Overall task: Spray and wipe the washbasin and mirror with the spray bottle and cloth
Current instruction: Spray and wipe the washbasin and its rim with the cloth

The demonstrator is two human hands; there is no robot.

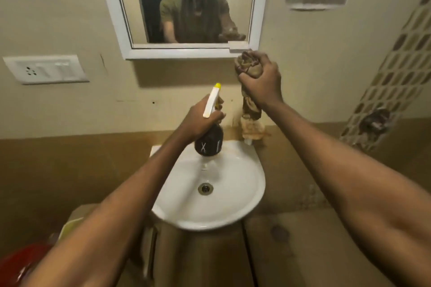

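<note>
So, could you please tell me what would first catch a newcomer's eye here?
Two bare arms reach over the white washbasin: the left hand grips a dark spray bottle above the bowl, and the right hand holds a bunched brown cloth just under the white-framed mirror.

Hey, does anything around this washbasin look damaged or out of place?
Yes. The patterned tile strip on the right wall has a broken hole with a dark ragged edge. The mirror frame's lower right corner also looks chipped or patched.
</note>
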